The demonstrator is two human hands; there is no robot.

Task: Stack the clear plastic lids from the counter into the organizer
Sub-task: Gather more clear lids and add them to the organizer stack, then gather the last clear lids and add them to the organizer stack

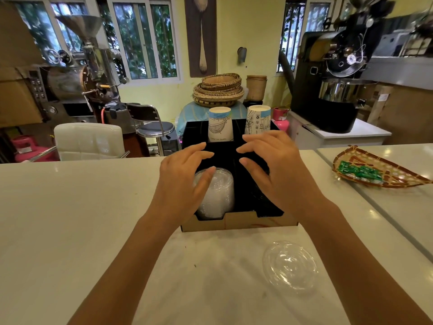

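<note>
A black organizer [239, 220] with a pale front wall stands on the white counter. In its front left compartment sits a stack of clear plastic lids [219, 195]. My left hand [185, 181] hovers over that stack with fingers spread, its thumb touching the top lid. Over the front right compartment, my right hand [276, 170] is held open and holds nothing. One loose clear lid [290, 266] lies flat on the counter, near my right forearm. Two upside-down paper cup stacks [220, 124] fill the organizer's back compartments.
A woven tray [379, 170] with green packets lies on the counter at the right. Beyond the counter stand a white chair [89, 140], a stool, woven baskets and a black roasting machine [332, 90]. A seam in the counter runs diagonally at the right.
</note>
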